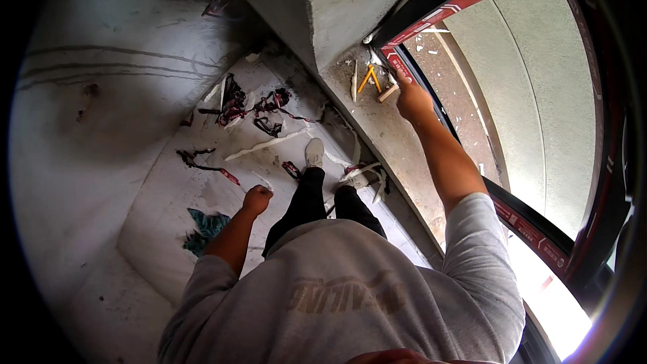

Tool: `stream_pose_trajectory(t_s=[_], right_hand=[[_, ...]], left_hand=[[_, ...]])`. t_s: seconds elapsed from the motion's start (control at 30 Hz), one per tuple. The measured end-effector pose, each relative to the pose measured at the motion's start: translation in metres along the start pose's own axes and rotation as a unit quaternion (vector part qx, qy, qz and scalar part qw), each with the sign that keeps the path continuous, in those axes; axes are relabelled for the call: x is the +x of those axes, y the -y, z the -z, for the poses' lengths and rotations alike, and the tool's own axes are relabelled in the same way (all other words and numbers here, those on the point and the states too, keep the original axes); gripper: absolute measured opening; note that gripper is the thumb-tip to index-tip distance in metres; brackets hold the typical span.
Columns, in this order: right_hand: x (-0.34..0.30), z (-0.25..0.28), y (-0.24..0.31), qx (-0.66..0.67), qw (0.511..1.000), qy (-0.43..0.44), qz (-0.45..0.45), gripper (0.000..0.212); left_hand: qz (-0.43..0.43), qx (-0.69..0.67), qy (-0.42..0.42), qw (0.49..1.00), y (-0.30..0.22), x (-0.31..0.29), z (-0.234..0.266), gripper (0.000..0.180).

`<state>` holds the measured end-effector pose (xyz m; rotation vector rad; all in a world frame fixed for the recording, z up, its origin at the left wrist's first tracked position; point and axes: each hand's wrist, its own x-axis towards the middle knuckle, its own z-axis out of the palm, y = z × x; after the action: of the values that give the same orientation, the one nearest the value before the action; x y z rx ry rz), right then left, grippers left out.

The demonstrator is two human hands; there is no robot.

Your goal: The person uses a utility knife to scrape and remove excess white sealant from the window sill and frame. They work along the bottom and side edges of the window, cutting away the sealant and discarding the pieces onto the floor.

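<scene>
Window frame [526, 212] runs along the far edge of the ledge [404, 155] on the right, red printed film [397, 62] along it. Frame looks stiff, fixed, probably heavy; film likely thin, light, bendy, maybe a bit slick, easy to tear, so best pinched at a loose edge or end. Right hand [414, 102] reaches to the film at the frame's near corner, seems to touch it; fingertips mostly hidden, can't tell if parted or clamped on anything. Left hand [258, 199] low over the floor [162, 226], fingers curled together in a loose fist; thin white strip [261, 179] just beside it, can't tell if gripped. By right hand on ledge: yellow folding-type tool [369, 78], wooden piece [388, 93]. Red-and-black scraps [232, 98] on floor.
</scene>
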<state>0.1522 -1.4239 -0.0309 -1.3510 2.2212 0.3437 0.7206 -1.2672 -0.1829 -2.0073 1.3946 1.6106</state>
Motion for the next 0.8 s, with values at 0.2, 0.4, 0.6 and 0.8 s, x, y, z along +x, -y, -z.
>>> stream_pose_trajectory(t_s=[0.2, 0.4, 0.6, 0.8], right_hand=[[-0.051, 0.003, -0.037, -0.053, 0.997, 0.050, -0.034, 0.069], [-0.016, 0.025, -0.034, 0.022, 0.996, 0.082, -0.013, 0.061], [-0.043, -0.018, -0.037, 0.201, 0.979, -0.007, -0.020, 0.059], [-0.115, -0.075, -0.042, 0.296, 0.935, -0.181, -0.076, 0.033]], left_hand=[[0.008, -0.114, 0.023, 0.993, -0.035, -0.012, -0.011, 0.019], [-0.004, -0.088, 0.017, 0.996, 0.003, 0.010, -0.038, 0.025], [0.020, -0.089, 0.047, 0.995, -0.005, 0.004, -0.034, 0.031], [-0.304, 0.196, 0.006, 0.932, -0.054, -0.002, -0.027, 0.021]])
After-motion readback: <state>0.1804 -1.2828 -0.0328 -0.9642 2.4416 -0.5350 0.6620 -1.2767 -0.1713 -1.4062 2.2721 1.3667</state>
